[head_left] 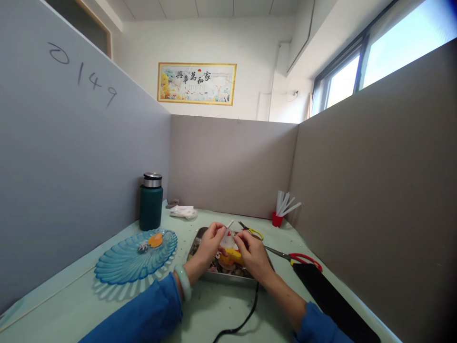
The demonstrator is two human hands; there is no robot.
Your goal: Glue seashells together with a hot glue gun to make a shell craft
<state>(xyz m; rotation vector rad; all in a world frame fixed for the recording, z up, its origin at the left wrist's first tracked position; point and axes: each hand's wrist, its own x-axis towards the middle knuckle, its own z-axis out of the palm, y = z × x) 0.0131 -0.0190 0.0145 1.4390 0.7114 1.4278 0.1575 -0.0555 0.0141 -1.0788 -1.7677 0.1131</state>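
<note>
My left hand [211,242] is closed, its fingertips pinching a thin white stick [230,223] that points up and to the right. Opposite it, my right hand [254,255] has thumb and finger pressed together; whatever they grip is too small to make out. Both hands are over a metal tray [228,279] full of small mixed pieces. Between the hands, a yellow glue gun [233,257] lies across the tray, partly hidden by my right hand. A whitish, see-through piece with a red spot shows just above it.
On the left are a blue scalloped plate [121,263] bearing an orange piece [155,240], and a green bottle [151,207]. A red cup [277,219] of white sticks, yellow-handled scissors [256,233], red-handled scissors [305,260] and a black strip [328,300] are rightward. A black cord [246,320] runs in front.
</note>
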